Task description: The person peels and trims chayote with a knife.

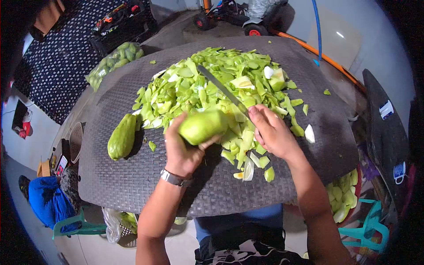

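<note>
My left hand [183, 152] is wrapped round a pale green chayote [204, 126], held above the table near its middle. In my right hand [271, 132] is a long dark-bladed knife [223, 89], its blade slanting up and to the left over the heap. The blade is apart from the held chayote. Behind both hands spreads a large heap of green chayote peels [212, 66], with loose scraps around its edges. To the left of my left hand lies a whole chayote [122, 137]. A cut piece [277, 80] rests at the heap's right side.
The dark woven-pattern table [106, 181] fills the middle. At its far left is a plastic bag of chayotes [115, 62]. Below the right edge stands a container of green pieces [342, 196], near a teal chair [369, 227]. A small wheeled vehicle [234, 17] stands beyond the table.
</note>
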Demonstrator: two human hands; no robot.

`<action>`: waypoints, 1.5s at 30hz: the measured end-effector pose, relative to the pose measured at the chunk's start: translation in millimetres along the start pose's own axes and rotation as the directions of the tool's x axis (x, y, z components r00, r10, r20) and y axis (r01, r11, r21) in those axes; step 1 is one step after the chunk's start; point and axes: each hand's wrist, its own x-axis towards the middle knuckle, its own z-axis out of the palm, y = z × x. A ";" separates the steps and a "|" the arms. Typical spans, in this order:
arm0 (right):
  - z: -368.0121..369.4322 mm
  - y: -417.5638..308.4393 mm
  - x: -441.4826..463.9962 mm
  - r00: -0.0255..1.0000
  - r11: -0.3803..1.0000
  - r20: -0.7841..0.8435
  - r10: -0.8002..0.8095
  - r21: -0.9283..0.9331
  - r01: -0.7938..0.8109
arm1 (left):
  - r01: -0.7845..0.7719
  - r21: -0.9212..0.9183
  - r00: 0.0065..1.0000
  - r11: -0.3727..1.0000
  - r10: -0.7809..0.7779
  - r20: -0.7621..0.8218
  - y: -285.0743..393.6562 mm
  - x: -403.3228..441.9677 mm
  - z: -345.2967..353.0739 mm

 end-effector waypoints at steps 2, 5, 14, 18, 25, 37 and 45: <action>-2.1 -5.1 -1.9 0.999 0.998 0.001 0.034 0.053 -0.034 | -0.025 -0.144 0.992 0.989 0.042 0.119 12.8 0.2 0.3; -3.8 -5.1 -2.1 0.999 0.999 0.001 0.032 0.028 -0.032 | 0.122 -0.033 0.950 0.992 -0.107 0.293 16.6 14.5 -25.6; 22.0 -8.1 -21.9 0.881 0.721 0.164 -0.445 -0.518 0.461 | 0.150 0.083 0.963 0.985 -0.164 0.212 -10.3 -2.4 -8.0; 33.8 -2.4 -21.1 0.827 0.601 0.196 -0.528 -0.602 0.526 | 0.087 0.115 0.955 0.990 -0.116 0.275 -22.4 -1.5 -3.2; 34.3 10.7 -8.9 0.709 0.483 0.167 -0.685 -0.624 0.614 | 0.017 0.161 0.978 0.987 -0.050 0.203 -33.5 -4.1 1.0; 16.5 -5.4 -15.9 0.836 0.738 0.173 -0.521 -0.401 0.542 | -0.146 0.391 0.972 0.909 0.057 0.229 -43.0 -16.5 -1.9; -0.2 -18.9 -15.5 0.937 0.916 0.348 0.010 0.372 -0.148 | -0.020 0.333 0.980 0.943 -0.048 0.195 -31.0 -6.3 6.2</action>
